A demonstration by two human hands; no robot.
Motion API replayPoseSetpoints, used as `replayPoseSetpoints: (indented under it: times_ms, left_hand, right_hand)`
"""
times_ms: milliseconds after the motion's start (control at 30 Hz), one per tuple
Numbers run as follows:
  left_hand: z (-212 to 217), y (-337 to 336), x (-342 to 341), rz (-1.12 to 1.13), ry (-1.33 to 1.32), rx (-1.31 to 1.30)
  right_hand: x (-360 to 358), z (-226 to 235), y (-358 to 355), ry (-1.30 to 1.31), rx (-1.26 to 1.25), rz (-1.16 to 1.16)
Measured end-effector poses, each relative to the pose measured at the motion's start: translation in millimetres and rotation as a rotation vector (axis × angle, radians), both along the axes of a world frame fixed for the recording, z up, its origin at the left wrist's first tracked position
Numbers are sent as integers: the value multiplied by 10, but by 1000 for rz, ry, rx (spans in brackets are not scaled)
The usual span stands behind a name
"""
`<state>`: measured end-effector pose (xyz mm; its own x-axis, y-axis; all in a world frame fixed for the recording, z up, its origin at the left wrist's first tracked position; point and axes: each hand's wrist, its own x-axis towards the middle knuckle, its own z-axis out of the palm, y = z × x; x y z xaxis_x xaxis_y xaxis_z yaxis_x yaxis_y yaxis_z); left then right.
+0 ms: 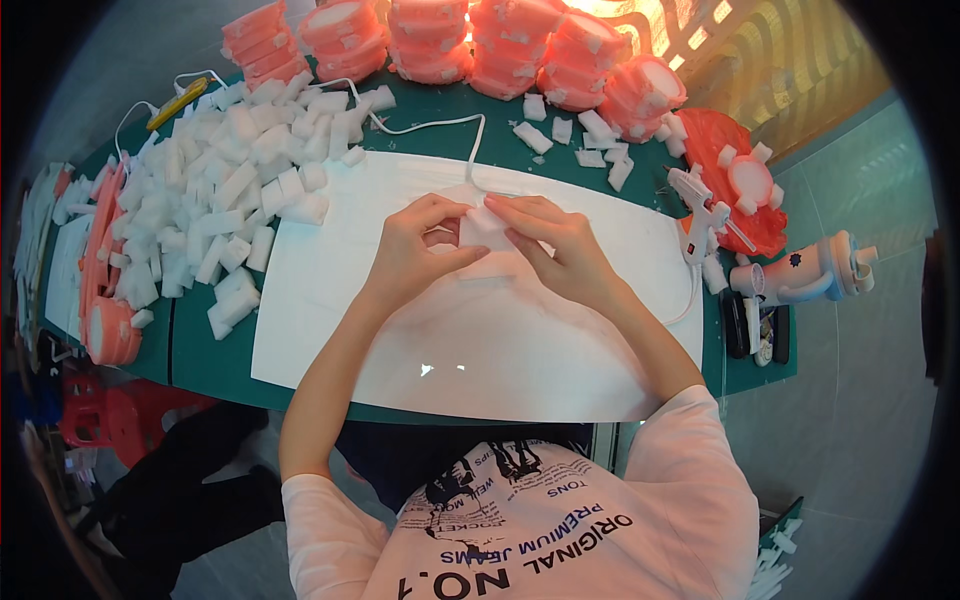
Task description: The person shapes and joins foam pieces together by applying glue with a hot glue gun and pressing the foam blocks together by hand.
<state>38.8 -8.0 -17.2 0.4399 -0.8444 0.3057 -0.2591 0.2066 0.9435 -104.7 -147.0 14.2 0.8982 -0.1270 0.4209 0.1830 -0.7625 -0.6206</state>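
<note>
Over the middle of a white board (310, 330), both of my hands meet around a small white foam block (480, 230). My left hand (420, 245) grips its left side, thumb low and index finger at the top. From the right, my right hand (555, 245) presses fingertips and thumb against the same block. A paler flat edge shows just below the block; whether it is part of the piece or a separate one, I cannot tell. My palms and curled fingers partly cover the piece.
A heap of white foam blocks (230, 180) lies left, with a yellow cutter (178, 103) behind it. Pink foam stacks (430, 40) line the back. At right are a glue gun (697, 212), a red plastic sheet (735, 225) and a tumbler (805, 272). A white cable (430, 124) crosses the back.
</note>
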Motion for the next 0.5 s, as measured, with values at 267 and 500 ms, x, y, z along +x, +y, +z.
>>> replayPoseSetpoints:
  times_ms: [267, 500]
  left_hand:
    - [-21, 7, -19, 25, 166, -17]
    - [50, 22, 15, -26, 550, 162]
  right_hand:
    - [44, 40, 107, -85, -58, -10]
    - [53, -34, 21, 232, 862, -49]
